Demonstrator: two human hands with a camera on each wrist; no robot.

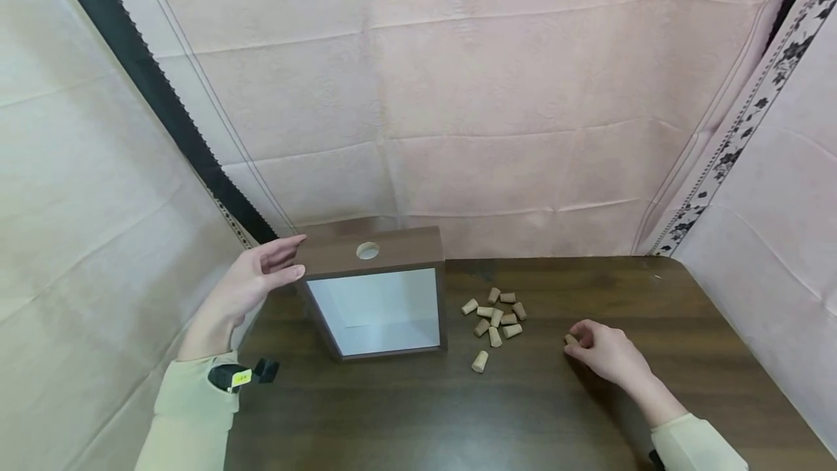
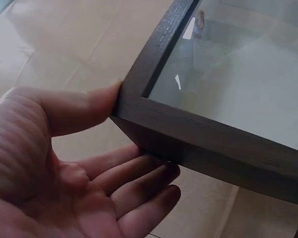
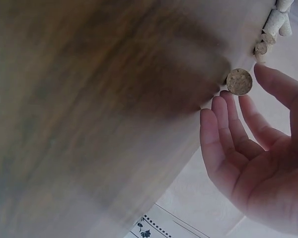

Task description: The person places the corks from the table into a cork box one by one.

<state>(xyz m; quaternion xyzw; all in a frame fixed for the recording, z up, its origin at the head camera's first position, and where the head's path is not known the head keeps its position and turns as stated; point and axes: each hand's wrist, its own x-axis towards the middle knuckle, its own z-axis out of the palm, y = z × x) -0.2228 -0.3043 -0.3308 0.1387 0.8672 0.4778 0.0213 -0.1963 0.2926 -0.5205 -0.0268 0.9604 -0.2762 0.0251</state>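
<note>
Right hand [image 1: 609, 355]: lower right of the frame; its grip is drawn nearly together, thumb and fingertips about one cork [image 3: 239, 82]; how firmly it presses, I cannot tell.
Held cork: at the fingertips, on the palm's left in the head view; its round end faces the right wrist camera, so the long axis seems to run towards the wrist.
Round hole [image 1: 368, 251]: to the cork's upper left, beyond the pile, in the top of the wood-framed box [image 1: 412, 242]; the left hand is nearer to it.
Left hand [image 1: 251, 275]: centre left, its grip spanning the box's upper left corner, thumb at the front edge.
Cork pile [image 1: 497, 317]: between box and right hand.
Worktop [image 1: 405, 413]: stretches from pile to right hand; its right edge slants beyond; fabric backdrop [image 1: 510, 129] behind the box.
</note>
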